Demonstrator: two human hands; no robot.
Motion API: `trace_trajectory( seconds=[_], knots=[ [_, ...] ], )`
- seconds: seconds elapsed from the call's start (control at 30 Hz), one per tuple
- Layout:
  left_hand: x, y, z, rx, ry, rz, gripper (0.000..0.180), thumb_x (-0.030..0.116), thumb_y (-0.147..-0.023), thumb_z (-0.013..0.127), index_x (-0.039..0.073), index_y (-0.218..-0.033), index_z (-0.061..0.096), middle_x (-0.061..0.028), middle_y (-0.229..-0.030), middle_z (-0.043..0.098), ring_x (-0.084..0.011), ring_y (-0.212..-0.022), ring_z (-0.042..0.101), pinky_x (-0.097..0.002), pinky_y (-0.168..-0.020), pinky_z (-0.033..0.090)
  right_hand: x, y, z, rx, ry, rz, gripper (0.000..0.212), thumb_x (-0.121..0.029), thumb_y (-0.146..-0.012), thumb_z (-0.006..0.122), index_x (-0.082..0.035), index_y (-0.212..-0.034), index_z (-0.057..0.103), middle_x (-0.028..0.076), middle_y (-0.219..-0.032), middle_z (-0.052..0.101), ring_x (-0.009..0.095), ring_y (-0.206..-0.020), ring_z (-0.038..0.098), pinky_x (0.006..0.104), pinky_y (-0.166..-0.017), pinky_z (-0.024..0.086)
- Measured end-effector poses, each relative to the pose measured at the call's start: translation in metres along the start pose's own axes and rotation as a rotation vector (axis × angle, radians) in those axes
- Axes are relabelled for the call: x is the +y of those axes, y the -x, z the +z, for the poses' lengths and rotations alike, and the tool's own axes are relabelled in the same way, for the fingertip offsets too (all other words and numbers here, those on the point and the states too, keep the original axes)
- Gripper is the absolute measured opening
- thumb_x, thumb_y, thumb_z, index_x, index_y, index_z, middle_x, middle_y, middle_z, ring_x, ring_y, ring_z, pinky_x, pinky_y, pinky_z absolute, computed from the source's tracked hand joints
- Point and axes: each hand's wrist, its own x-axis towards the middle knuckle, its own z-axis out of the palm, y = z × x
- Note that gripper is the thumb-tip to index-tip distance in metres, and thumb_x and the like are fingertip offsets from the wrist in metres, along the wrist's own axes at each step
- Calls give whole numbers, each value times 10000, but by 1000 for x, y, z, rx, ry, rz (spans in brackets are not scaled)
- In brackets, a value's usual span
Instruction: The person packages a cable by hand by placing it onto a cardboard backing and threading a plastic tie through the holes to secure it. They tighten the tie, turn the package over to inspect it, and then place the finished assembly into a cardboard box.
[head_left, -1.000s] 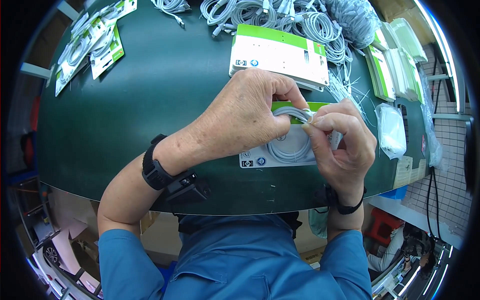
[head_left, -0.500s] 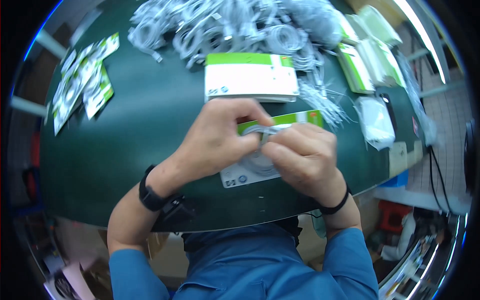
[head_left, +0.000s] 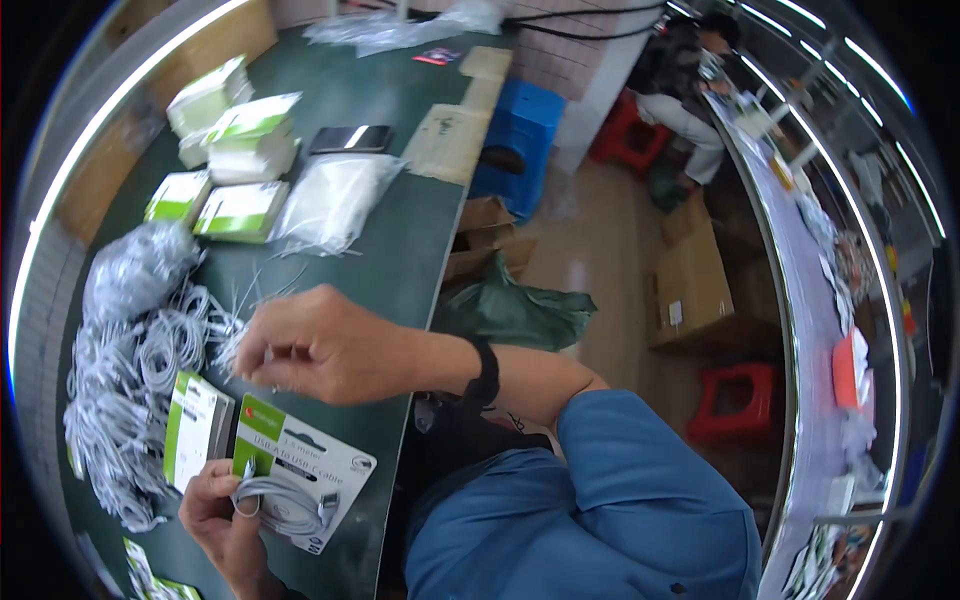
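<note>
My left hand (head_left: 222, 525) grips a coiled light-grey USB cable (head_left: 290, 510) against a green and white backing card (head_left: 345, 462), its thumb and fingers at the coil's edge. The card lies tilted near the table's front edge. Farther off, my right hand (head_left: 330, 345) is curled beside a bunch of thin white ties (head_left: 226, 350). Its thumb and fingertips come together at the ties; whether they pinch one I cannot make out. A stack of similar cards (head_left: 195, 428) stands just left of the held card.
A large pile of coiled cables (head_left: 115, 420) covers the table's left part. Beyond lie card stacks (head_left: 240, 210), a clear bag of white material (head_left: 335, 203) and a dark phone (head_left: 350, 139). Carded cables (head_left: 150, 580) lie at bottom left. A person (head_left: 680, 90) sits far off.
The view has swung far to the right. My right hand has left the cable and moved to the ties, while my left hand now holds the cable against the card.
</note>
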Motion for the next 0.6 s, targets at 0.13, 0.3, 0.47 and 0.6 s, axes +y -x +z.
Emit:
trace_trajectory(
  seconds=[0.13,0.3,0.47,0.6],
  knots=[
    [-11,-26,12,-145,30,21,309,158,-903,833,39,-1069,600,-87,-1087,667,-149,-951,626,-283,-851,486,2,36,11,-185,43,-17,192,-133,-839,774,2,-887,646,157,-881,664,331,-766,678,405,-660,521],
    [-27,-50,38,-115,79,32,265,54,-848,796,26,-1039,614,-102,-1028,674,-196,-932,648,-310,-863,502,2,58,-8,-113,64,49,243,-169,-808,781,10,-831,618,167,-801,649,358,-715,666,416,-621,509],
    [-33,-78,59,-228,-69,-139,410,81,-864,765,-98,-1223,679,-213,-1112,729,-258,-944,696,-379,-860,581,3,77,-34,10,112,59,261,-171,-796,789,21,-835,617,173,-736,640,363,-642,646,416,-584,496],
    [-31,-99,97,-365,-110,-132,370,101,-882,751,-110,-1177,677,-191,-1068,731,-256,-924,685,-368,-821,562,-5,93,-61,94,126,56,276,-176,-786,794,29,-816,612,183,-721,639,359,-612,631,413,-567,486]
  ],
)
